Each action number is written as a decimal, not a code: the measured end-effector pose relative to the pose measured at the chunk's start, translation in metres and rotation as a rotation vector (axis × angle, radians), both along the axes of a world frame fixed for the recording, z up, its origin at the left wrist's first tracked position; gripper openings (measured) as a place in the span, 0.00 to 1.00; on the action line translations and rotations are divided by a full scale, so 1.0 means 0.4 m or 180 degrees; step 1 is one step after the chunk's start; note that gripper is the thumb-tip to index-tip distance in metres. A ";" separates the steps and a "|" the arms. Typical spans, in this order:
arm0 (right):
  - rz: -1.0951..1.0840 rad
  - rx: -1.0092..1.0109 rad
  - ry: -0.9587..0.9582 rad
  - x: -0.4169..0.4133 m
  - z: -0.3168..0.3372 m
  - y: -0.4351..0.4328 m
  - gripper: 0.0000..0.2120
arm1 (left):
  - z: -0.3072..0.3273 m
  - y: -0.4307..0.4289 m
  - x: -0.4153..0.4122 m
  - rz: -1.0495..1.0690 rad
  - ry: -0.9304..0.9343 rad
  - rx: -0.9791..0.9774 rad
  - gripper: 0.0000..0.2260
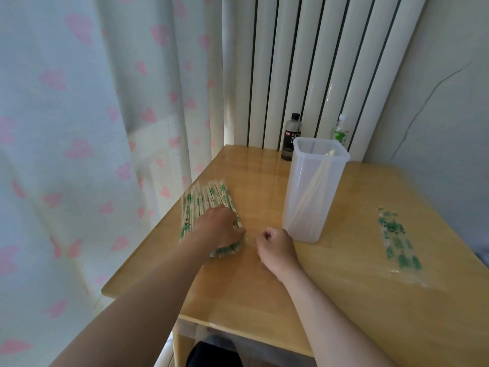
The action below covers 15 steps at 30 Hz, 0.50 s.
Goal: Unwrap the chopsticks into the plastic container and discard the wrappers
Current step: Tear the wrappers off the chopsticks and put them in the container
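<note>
The wrapped chopsticks [206,205] lie heaped at the counter's [264,287] left edge. My left hand [219,229] sits on their near end, fingers curled into the pile, probably to work one packet loose. My right hand [276,246] waits just beside it in a loose fist with nothing visible inside, likely ready to tear. The plastic container [299,197] stands near, a few bare chopsticks [315,181] leaning inside. Empty wrappers [397,239] lie well apart to the right.

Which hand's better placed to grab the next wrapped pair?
Left. The left hand is on the wrapped chopsticks; the right hand is a fist beside them, nearer the container.
</note>
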State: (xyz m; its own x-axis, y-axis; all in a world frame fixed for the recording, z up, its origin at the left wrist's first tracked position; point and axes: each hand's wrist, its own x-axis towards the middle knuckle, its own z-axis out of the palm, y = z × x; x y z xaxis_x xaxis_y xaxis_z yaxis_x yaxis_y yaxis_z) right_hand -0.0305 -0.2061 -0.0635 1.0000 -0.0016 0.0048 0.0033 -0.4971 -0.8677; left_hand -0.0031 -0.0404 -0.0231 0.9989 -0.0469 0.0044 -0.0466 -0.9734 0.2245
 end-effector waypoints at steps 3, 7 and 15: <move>0.0006 0.0018 -0.0003 0.000 -0.001 -0.001 0.14 | 0.004 -0.002 0.003 0.0224 -0.0094 -0.0428 0.13; 0.0017 0.0071 -0.0007 -0.002 0.000 -0.003 0.15 | 0.012 0.002 0.007 0.0505 -0.0130 -0.0886 0.05; 0.0052 0.0231 0.0091 -0.011 0.009 -0.008 0.14 | 0.068 0.003 0.005 0.1092 -0.0129 -0.2399 0.07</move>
State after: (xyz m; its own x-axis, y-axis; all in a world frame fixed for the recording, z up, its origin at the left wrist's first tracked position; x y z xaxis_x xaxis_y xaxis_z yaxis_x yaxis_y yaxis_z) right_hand -0.0348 -0.2094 -0.0599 0.9996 0.0153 -0.0234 -0.0145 -0.4329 -0.9013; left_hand -0.0013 -0.0391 0.0040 0.9556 0.2904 -0.0509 0.2033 -0.5242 0.8269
